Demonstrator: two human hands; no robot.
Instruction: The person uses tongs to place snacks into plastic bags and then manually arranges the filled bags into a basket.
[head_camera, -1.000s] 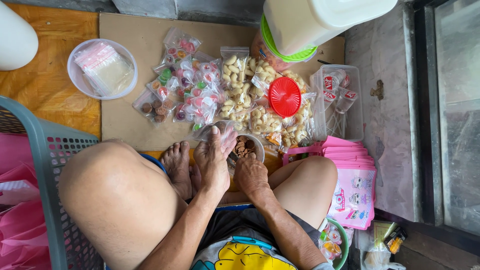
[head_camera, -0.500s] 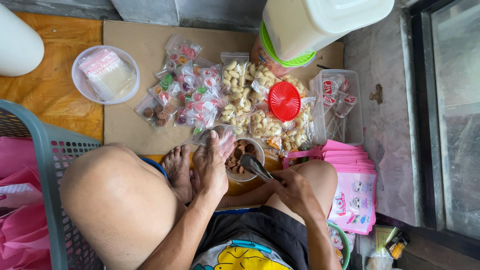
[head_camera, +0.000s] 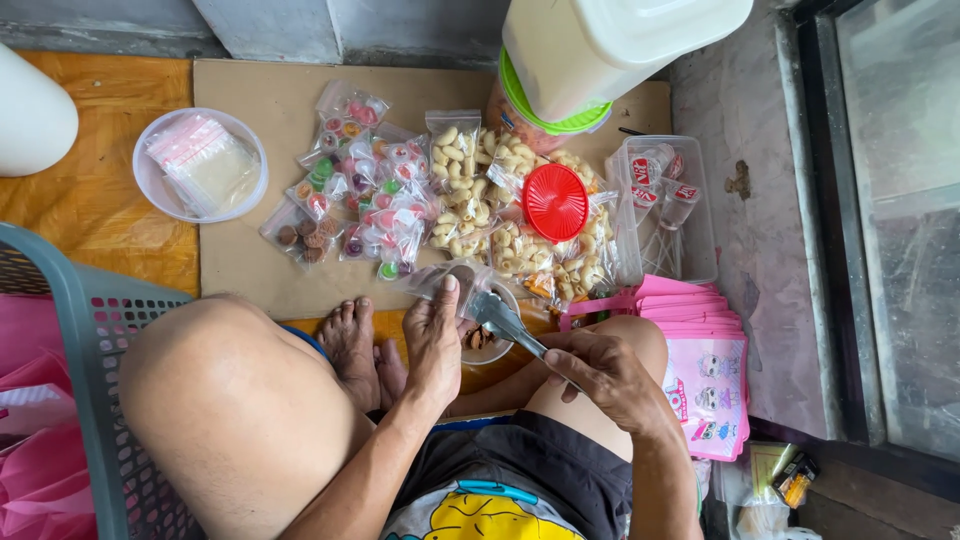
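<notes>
I sit cross-legged on the floor. My left hand (head_camera: 435, 335) holds a small clear plastic bag (head_camera: 448, 279) open over a small bowl (head_camera: 490, 340) of brown snacks. My right hand (head_camera: 605, 375) grips metal tongs (head_camera: 500, 318) whose tips reach toward the bag's mouth. Just beyond the bowl, on a sheet of cardboard (head_camera: 250, 100), lie filled bags of pale curled snacks (head_camera: 470, 190) and bags of colourful sweets (head_camera: 365, 195).
A red lid (head_camera: 555, 202) rests on the snack bags under a large white tub with a green rim (head_camera: 590, 55). A bowl of empty bags (head_camera: 200, 165) sits far left. Clear box (head_camera: 665, 205), pink packets (head_camera: 705, 370) right; grey basket (head_camera: 90, 350) left.
My right hand has drawn back from the bowl to my right knee and taken up the tongs. My left hand has lifted a clear bag above the bowl.
</notes>
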